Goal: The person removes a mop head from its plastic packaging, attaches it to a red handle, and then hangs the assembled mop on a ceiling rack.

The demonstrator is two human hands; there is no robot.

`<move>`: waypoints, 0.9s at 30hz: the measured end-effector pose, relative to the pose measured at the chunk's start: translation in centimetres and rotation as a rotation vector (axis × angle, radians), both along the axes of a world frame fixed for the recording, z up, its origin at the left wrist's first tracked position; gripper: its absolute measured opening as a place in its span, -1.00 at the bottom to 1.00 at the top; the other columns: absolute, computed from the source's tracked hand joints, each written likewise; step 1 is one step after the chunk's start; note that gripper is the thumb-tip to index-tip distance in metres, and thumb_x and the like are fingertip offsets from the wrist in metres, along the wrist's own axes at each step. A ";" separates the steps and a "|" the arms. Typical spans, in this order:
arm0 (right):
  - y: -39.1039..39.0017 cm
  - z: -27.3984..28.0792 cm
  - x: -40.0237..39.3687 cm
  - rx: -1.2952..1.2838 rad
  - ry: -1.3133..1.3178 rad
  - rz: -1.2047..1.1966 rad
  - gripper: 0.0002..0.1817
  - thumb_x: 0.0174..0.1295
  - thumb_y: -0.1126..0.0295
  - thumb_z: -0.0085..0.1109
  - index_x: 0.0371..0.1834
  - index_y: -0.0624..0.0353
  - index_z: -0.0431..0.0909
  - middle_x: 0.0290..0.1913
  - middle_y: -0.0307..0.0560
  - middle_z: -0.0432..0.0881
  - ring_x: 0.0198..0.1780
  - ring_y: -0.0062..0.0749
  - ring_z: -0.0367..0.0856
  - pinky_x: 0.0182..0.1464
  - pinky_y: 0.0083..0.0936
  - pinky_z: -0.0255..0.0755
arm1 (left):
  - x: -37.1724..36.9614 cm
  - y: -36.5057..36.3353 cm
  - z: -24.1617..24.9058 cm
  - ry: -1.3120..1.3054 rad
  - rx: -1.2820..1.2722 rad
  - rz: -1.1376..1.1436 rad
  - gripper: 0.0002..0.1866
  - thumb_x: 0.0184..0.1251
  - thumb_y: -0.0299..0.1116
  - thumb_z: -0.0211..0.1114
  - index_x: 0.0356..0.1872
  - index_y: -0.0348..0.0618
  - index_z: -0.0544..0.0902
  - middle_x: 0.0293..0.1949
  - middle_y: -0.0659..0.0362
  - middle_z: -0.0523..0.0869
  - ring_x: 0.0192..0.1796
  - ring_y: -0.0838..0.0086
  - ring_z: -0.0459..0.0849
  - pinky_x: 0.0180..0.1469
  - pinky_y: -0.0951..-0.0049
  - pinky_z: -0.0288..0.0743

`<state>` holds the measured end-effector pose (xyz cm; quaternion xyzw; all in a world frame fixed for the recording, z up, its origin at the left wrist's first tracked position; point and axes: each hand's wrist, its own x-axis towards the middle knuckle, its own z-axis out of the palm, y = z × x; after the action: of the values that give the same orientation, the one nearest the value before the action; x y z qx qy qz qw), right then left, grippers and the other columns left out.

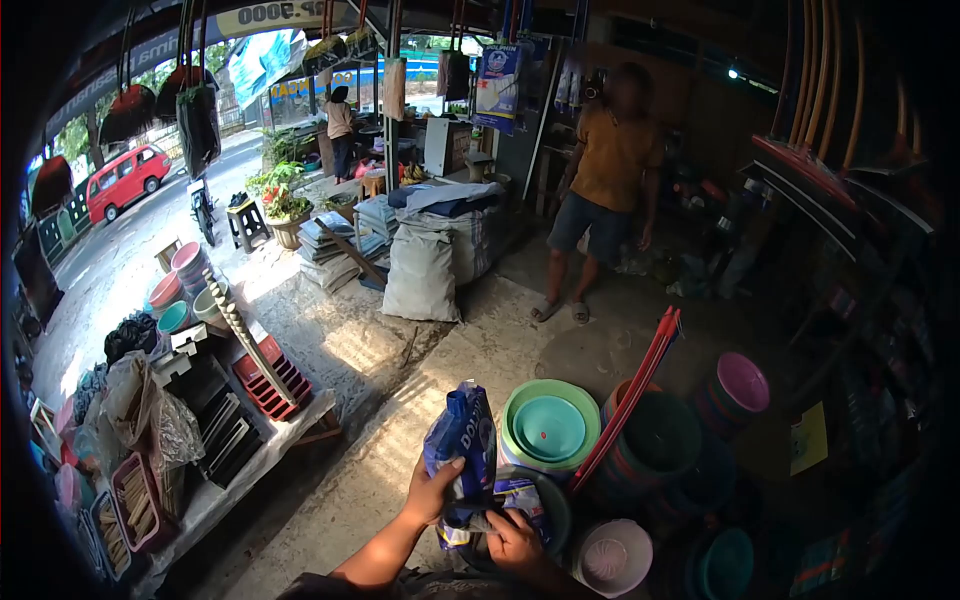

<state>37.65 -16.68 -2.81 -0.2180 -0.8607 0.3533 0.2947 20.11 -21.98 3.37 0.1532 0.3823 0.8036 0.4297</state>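
My left hand (433, 492) is wrapped round a blue plastic packet (462, 432) with "DOLPHIN" lettering, held upright, its thumb across the front. At the packet's lower end, the curled fingers of my right hand (515, 541) grip its dark bottom edge. What exactly lies under those fingers is partly hidden. Below and behind the hands, more blue and white packets (522, 497) sit in a dark round tub (560, 515). Just beyond stands a stack of green basins (515, 415) with a turquoise basin (547, 428) inside.
Red poles (640, 385) lean over dark buckets at right. A pink-white basin (612, 558) stands near my right arm. On the left, a low table (228, 475) carries baskets and racks. A person (606, 160) stands ahead, near white sacks (422, 272). Brooms (815, 165) hang upper right.
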 end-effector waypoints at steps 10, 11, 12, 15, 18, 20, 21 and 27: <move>3.5 10.9 2.9 0.215 0.170 -0.067 -0.59 0.07 0.54 0.09 0.05 0.39 0.48 0.00 0.21 0.52 0.00 -0.07 0.54 0.09 -0.36 0.37 | 0.9 -2.3 -6.1 0.739 -0.039 -0.270 -0.31 -0.02 -0.50 0.41 0.20 -0.32 0.34 0.00 0.13 0.58 0.01 0.49 0.54 0.11 0.45 0.38; 3.3 12.2 1.6 0.312 0.120 0.013 -0.55 -0.04 0.51 0.14 0.03 0.19 0.54 -0.22 0.13 0.50 -0.22 -0.01 0.50 -0.03 -0.23 0.39 | 1.3 -2.1 -6.5 0.816 0.006 -0.253 -0.33 -0.01 -0.50 0.40 0.20 -0.32 0.35 -0.01 0.13 0.58 0.00 0.49 0.54 0.10 0.45 0.39; 2.6 11.7 1.2 0.281 0.067 0.010 -0.56 -0.05 0.51 0.14 0.01 0.17 0.55 -0.22 0.11 0.50 -0.21 -0.04 0.50 -0.02 -0.24 0.38 | 2.1 -2.5 -4.7 0.774 0.003 -0.278 -0.41 0.03 -0.51 0.37 0.15 -0.33 0.39 -0.03 0.14 0.58 -0.01 0.51 0.54 0.08 0.44 0.40; 3.2 6.3 2.5 0.248 0.071 -0.005 -0.58 -0.06 0.52 0.12 -0.03 0.16 0.56 -0.20 0.08 0.50 -0.17 -0.07 0.50 0.00 -0.26 0.37 | 2.1 -3.3 -5.1 0.637 -0.013 -0.236 -0.49 0.08 -0.52 0.31 0.11 -0.32 0.41 -0.05 0.16 0.59 -0.03 0.53 0.54 0.07 0.46 0.40; 5.1 0.1 6.5 0.112 0.102 -0.042 -0.60 -0.04 0.54 0.08 -0.04 0.21 0.55 -0.17 0.10 0.50 -0.12 -0.05 0.50 0.01 -0.28 0.37 | 1.7 -4.5 -4.9 0.608 -0.058 -0.237 -0.54 0.14 -0.49 0.25 0.10 -0.31 0.41 -0.08 0.19 0.59 -0.04 0.58 0.53 0.05 0.53 0.39; 5.6 0.3 7.0 -0.032 0.079 -0.084 -0.62 -0.03 0.55 0.07 -0.06 0.24 0.55 -0.15 0.12 0.50 -0.09 -0.03 0.50 0.02 -0.28 0.37 | 1.6 -4.8 -4.8 0.625 -0.071 -0.226 -0.53 0.13 -0.49 0.27 0.10 -0.31 0.41 -0.08 0.19 0.59 -0.04 0.58 0.53 0.05 0.54 0.39; 5.7 2.5 6.6 -0.079 0.174 -0.161 -0.67 0.00 0.54 0.04 -0.10 0.25 0.56 -0.14 0.12 0.51 -0.09 -0.04 0.51 0.02 -0.32 0.36 | 1.6 -4.9 -4.6 0.646 -0.097 -0.260 -0.52 0.12 -0.49 0.28 0.10 -0.30 0.41 -0.08 0.20 0.59 -0.04 0.59 0.53 0.05 0.54 0.38; 5.4 5.5 1.8 0.009 0.252 -0.122 -0.81 0.08 0.46 0.07 -0.26 0.29 0.56 -0.18 0.17 0.52 -0.12 0.00 0.51 -0.04 -0.33 0.37 | 2.6 -5.0 -4.8 0.613 -0.076 -0.442 -0.51 0.11 -0.51 0.29 0.11 -0.29 0.41 -0.08 0.22 0.59 -0.04 0.61 0.52 0.06 0.54 0.38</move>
<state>39.42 -11.27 2.69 -0.2223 -0.8036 0.3555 0.4224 22.74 -26.95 -1.45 0.4492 0.4805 0.5936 0.4638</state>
